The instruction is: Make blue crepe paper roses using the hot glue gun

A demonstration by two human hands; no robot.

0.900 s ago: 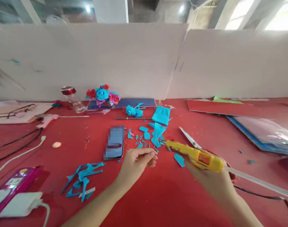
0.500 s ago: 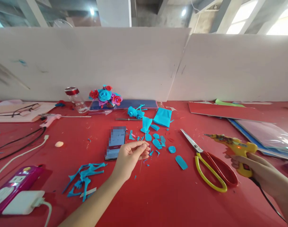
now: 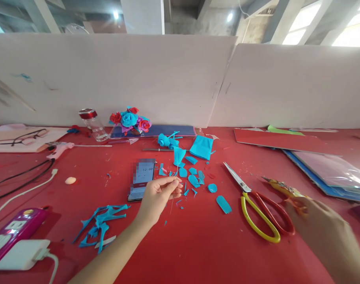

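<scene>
In a pinch of thumb and fingers, my left hand (image 3: 162, 195) holds a thin stem that carries a blue crepe-paper petal (image 3: 179, 156) at its top. Cut blue petals (image 3: 193, 181) and small scraps lie just beyond that hand. At the right, my right hand (image 3: 318, 225) is wrapped over the handle of a yellow hot glue gun (image 3: 282, 187), low over the table; motion blurs this hand and its fingers are partly hidden. Large scissors (image 3: 258, 203) with a yellow and a red handle lie partly open beside it.
A phone (image 3: 141, 179) lies left of centre, with blue paper strips (image 3: 101, 225) nearer me. Behind stand a paper-flower bunch (image 3: 130, 120) and a glass bottle (image 3: 94, 125). A purple power strip (image 3: 18, 230), cables and a pink glue gun (image 3: 61, 150) occupy the left.
My right hand has turned over and lowered the yellow glue gun toward the table, so its body now lies flatter. My left hand keeps its pinch on the stem. The view has shifted slightly.
</scene>
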